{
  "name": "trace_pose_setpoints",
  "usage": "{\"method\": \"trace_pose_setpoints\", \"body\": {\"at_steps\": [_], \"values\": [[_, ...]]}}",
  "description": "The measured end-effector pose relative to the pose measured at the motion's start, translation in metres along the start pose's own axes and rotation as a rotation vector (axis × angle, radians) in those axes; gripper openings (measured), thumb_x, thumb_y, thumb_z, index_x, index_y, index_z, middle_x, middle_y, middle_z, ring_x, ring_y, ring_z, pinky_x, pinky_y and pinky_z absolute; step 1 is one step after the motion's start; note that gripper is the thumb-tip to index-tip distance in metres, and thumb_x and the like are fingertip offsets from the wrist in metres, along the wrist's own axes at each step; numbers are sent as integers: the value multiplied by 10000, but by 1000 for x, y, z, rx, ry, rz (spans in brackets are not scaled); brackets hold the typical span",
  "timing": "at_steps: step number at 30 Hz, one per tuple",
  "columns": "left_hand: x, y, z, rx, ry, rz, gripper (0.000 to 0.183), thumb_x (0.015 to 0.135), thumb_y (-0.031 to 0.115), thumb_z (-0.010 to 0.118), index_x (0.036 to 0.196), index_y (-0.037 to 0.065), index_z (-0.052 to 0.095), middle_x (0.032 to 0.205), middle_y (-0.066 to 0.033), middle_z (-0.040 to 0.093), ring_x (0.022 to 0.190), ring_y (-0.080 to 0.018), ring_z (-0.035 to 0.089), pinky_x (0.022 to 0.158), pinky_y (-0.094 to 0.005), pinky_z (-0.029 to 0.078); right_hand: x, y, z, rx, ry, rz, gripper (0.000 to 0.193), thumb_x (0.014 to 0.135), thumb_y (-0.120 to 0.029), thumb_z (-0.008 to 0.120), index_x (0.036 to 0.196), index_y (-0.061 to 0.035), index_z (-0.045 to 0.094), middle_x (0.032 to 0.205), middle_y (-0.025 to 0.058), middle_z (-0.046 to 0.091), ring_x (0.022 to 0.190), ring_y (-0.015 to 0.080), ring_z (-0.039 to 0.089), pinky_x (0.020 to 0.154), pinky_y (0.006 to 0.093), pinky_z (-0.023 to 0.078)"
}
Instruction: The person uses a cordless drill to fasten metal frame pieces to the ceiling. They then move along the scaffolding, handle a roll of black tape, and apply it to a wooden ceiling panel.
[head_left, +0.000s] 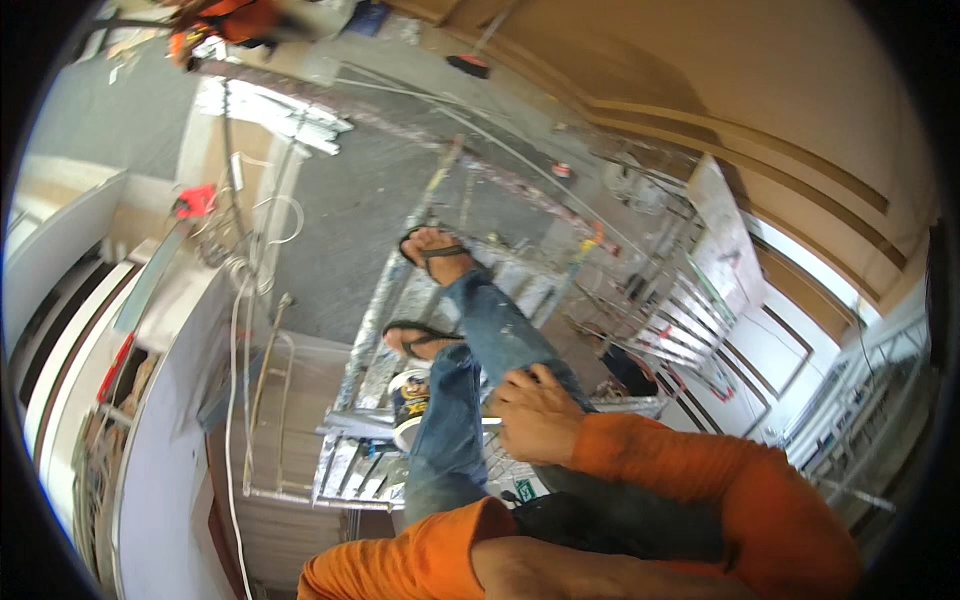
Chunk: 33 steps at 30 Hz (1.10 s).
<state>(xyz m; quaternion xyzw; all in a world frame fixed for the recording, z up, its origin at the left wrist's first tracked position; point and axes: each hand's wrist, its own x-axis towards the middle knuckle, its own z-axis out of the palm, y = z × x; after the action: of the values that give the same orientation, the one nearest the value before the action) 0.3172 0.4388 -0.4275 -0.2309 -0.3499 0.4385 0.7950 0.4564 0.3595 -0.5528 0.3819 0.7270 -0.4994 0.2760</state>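
My right hand [540, 415], its fingers bent, closes on the cloth of my blue jeans [500, 325] at the upper right leg. Its fingertips press into the fabric, and the palm side is hidden. Along the lower edge crosses my left arm in an orange sleeve [420, 552], bare beyond the cuff; the left hand is out of the picture. Both feet, in dark flip-flops [420, 330], rest on a paint-spattered metal scaffold platform [375, 375]. Beside my left leg stands a white bucket [408, 435] with a dark label.
Below lies a grey floor [330, 225] with long strips across it. A broom [468, 66] stands near the brown panelled wall [780, 75]. Cables [238, 300] hang at left beside pale curved panels [165, 450]. More metal framing [670, 335] is at right. Another person in orange [235, 20] is upper left.
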Motion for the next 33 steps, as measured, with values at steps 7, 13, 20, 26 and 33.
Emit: {"method": "trace_pose_setpoints", "body": {"at_steps": [7,13,20,26,33], "values": [[6,23,34,152,16,14,1136,902,723,606,1478,-210,309,1380,-306,540,1238,-353,590,960,-399,498,-2,-16,9,83,-19,83,255,830,-268,688,1006,-104,774,1133,42,698,1215,253,546,1067,492,350],[3,16,60,315,1,178,1140,923,695,599,1471,-249,268,1368,-332,534,1250,-372,585,956,-404,498,-4,-28,36,77,75,95,268,819,-285,683,1019,-136,784,1160,33,703,1212,244,539,1078,476,326],[24,1,83,750,-94,230,1146,909,694,617,1502,-216,251,1405,-333,507,1270,-379,581,988,-443,497,-15,-13,85,68,44,153,392,798,-362,725,1111,-127,744,1271,64,629,1320,271,464,1113,581,302],[39,21,200,887,109,-179,1119,894,682,643,1506,-188,295,1465,-340,468,1256,-383,599,1026,-464,492,36,30,114,-68,190,127,435,865,-320,630,1263,-144,631,1384,83,566,1389,310,423,1128,578,322],[65,-16,275,1282,141,-289,1116,892,675,651,1502,-190,300,1462,-341,473,1258,-381,598,1030,-459,490,221,134,149,-370,345,50,496,947,-246,498,1437,-169,486,1506,102,491,1433,364,408,1155,561,338]]}}
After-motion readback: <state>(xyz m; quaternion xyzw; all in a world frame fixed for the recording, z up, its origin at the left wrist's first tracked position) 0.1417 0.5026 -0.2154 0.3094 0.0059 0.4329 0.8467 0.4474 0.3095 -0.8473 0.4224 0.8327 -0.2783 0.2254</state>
